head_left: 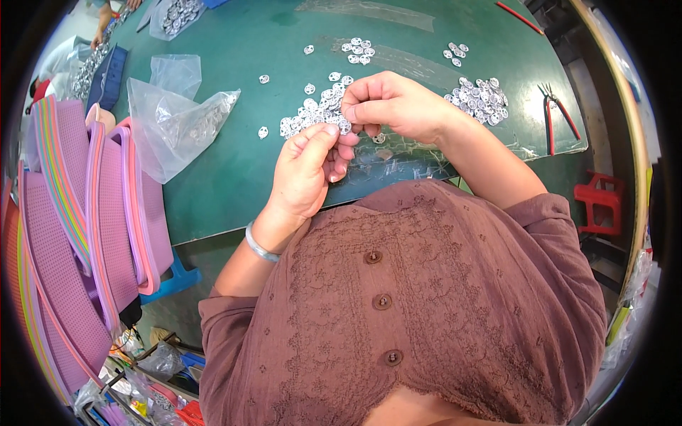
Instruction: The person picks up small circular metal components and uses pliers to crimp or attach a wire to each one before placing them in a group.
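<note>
Both hands meet close to the near edge of a green table (234,192). Between the thumb and fingers of my left hand (305,160) is a small round silver openwork disc (344,126). My right hand (394,106) is closed in a pinch right beside that disc; what its fingertips hold, if anything, is hidden. A loose pile of similar discs (312,110) lies just beyond my left hand. Another pile of discs (479,99) lies to the right, past my right wrist. One disc (380,138) rests on the table under my right hand.
A clear plastic bag (177,121) with metal pieces lies at left, near stacked purple baskets (64,234). Red-handled pliers (550,117) and a red stick (519,18) lie at right. A blue bin (109,78) and another person's hand (97,41) are far left. A red stool (600,202) stands right.
</note>
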A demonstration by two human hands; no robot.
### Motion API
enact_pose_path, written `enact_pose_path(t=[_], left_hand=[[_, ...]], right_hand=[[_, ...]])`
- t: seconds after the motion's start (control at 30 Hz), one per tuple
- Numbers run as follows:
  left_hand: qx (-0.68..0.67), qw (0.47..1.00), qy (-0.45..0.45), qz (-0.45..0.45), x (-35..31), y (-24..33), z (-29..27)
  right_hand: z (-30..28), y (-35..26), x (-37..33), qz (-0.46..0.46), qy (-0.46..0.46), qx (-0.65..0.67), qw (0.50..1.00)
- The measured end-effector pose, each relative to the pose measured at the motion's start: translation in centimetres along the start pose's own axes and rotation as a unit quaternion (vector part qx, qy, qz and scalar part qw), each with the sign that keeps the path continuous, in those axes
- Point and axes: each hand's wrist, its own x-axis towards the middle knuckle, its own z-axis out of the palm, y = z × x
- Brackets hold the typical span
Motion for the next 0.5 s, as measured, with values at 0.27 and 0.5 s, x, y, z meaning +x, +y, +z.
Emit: enact_pose_path(t=[0.27,0.5], left_hand=[[0.088,0.995,0.030,0.030,-0.14,-0.03,0.19],[0.122,0.991,0.044,0.042,-0.08,0.00,0.35]], right_hand=[[0.10,0.20,-0.03,0.010,-0.008,0.004,1.000],[0.19,0.45,0.08,0.037,0.001,0.024,0.999]])
